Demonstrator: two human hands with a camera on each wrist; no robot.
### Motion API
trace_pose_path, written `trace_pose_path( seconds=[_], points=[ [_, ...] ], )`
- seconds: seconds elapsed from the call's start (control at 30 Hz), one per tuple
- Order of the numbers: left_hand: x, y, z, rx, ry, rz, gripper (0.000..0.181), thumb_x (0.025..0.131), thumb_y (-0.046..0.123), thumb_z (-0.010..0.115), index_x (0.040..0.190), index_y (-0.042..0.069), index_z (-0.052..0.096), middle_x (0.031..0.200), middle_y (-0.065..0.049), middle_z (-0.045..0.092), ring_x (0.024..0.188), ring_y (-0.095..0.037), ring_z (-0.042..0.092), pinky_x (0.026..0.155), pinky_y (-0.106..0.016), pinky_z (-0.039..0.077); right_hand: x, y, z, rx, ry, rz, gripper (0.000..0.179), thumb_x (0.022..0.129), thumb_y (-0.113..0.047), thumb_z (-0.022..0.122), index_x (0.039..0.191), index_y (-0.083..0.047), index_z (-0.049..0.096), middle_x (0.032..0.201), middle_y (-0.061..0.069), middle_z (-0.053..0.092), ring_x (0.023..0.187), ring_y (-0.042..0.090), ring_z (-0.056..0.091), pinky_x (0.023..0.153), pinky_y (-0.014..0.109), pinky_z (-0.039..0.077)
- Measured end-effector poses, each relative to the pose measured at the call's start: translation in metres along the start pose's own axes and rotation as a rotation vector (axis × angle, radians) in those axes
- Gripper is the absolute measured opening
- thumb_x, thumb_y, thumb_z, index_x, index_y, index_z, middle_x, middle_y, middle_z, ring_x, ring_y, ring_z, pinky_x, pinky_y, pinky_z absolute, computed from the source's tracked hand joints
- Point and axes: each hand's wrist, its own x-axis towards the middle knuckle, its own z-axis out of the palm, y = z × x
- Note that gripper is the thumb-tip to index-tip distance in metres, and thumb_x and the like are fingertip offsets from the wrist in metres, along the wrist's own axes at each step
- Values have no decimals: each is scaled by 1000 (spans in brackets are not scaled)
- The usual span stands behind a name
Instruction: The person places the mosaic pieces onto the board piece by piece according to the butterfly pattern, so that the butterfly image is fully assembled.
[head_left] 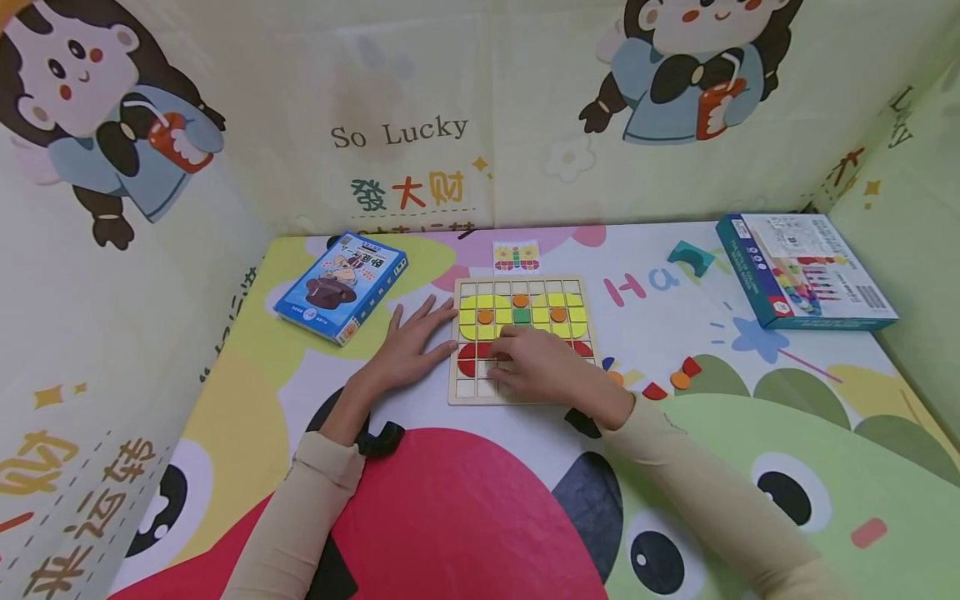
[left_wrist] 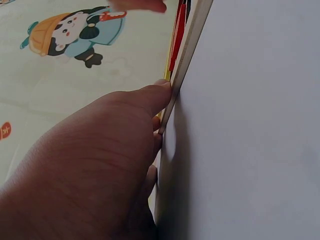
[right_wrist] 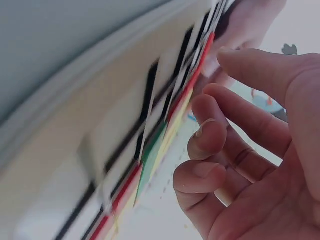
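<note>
A wooden grid board (head_left: 467, 389) lies on the table with yellow pieces (head_left: 576, 302), orange discs (head_left: 558, 315), a green square (head_left: 521, 316) and red pieces (head_left: 467, 360) in its cells. My left hand (head_left: 411, 350) lies beside it, fingers spread; its thumb and fingertips touch the left edge. Over the board's lower middle hovers my right hand (head_left: 540, 362), covering several cells. In the right wrist view its fingers (right_wrist: 207, 137) bend loosely close over the red row, the thumb apart from them and nothing showing between.
Behind the board lies a small butterfly pattern card (head_left: 516, 257). A blue box (head_left: 341, 286) stands left, a larger box (head_left: 810, 271) right, near a teal piece (head_left: 692, 258). Loose red pieces (head_left: 655, 391) and an orange disc (head_left: 680, 380) lie right of the board.
</note>
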Motion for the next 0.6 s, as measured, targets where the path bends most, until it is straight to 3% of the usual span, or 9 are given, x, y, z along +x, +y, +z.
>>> trace_pose_path(
  seconds=[0.33,0.6],
  points=[
    [-1,-1,2,-10,-2,-1,65,105,47,60,164,25,42,177,2,30,170,-28,8,133,-65,-11,-50,48,-26,-35,49,57,25,91,-30,84,109,-13,80,103,3,75,94,17,66,83,37,63],
    [0,-1,0,3,2,0,66,104,48,60,164,25,42,177,3,30,170,-26,7,133,-65,-11,-96,83,-38,5,65,146,25,90,-25,86,109,-11,80,97,1,74,79,13,60,66,24,54]
  ],
)
